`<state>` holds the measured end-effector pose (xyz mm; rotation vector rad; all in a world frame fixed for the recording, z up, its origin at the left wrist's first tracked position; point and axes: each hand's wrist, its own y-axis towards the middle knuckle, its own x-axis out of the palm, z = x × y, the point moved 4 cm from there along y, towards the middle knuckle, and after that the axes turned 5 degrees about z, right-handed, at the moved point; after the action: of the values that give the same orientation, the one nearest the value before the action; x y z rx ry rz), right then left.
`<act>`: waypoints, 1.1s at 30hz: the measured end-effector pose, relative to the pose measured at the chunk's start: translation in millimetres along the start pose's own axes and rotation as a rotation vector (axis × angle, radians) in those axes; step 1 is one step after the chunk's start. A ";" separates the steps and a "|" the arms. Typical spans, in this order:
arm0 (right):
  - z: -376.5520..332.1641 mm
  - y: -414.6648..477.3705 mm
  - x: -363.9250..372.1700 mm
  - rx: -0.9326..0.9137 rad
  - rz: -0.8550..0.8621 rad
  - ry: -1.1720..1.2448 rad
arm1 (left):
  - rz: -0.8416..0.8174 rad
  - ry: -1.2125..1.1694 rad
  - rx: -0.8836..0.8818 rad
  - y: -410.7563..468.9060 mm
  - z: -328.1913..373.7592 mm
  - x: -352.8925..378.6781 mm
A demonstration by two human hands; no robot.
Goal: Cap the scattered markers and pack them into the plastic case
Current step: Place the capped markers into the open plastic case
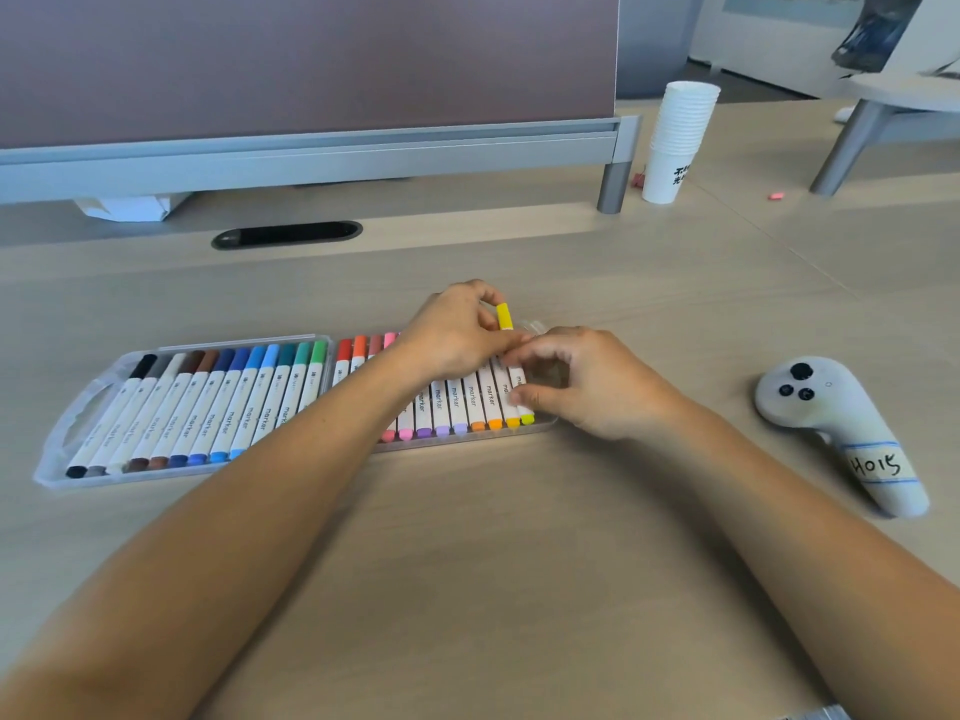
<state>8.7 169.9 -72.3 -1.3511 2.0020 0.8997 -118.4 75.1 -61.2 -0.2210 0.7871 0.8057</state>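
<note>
Head camera shows the plastic case [78,407] lying open on the desk [519,537] across the middle left of the frame. Both halves are lined with capped markers [249,402] that run from black on the left to yellows on the right. My left hand [452,340] pinches the yellow marker [504,317] just under its cap, at the far right end of the row. The cap end sits raised above its neighbours. My right hand [587,387] is curled over the same end of the case. Thumb and forefinger appear to pinch that marker's white barrel, though I cannot be sure it isn't the one beside it.

I judge this to be one of the last slots to fill. The marker is tilted, so pressing down hard on one end could lever the adjacent markers out of their grooves. The light case could also skid on the smooth desk. I can't tell whether the cap is fully seated. A grey controller [831,407] lies well apart at the right.
</note>
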 end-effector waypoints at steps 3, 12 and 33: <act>-2.9 -0.7 3.1 0.007 -0.057 -0.121 | -0.007 0.052 0.029 2.4 -4.5 -0.2; 2.9 -4.1 -2.7 0.112 -0.134 -0.190 | -0.096 0.278 0.100 -0.4 -10.1 1.6; -1.5 16.0 -2.7 0.193 -0.246 -0.455 | -0.056 0.487 0.152 -26.2 -26.9 -10.7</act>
<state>-5.5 174.6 -65.8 -1.1322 1.4986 0.7924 -118.8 38.7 -75.3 -0.3075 1.2896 0.6410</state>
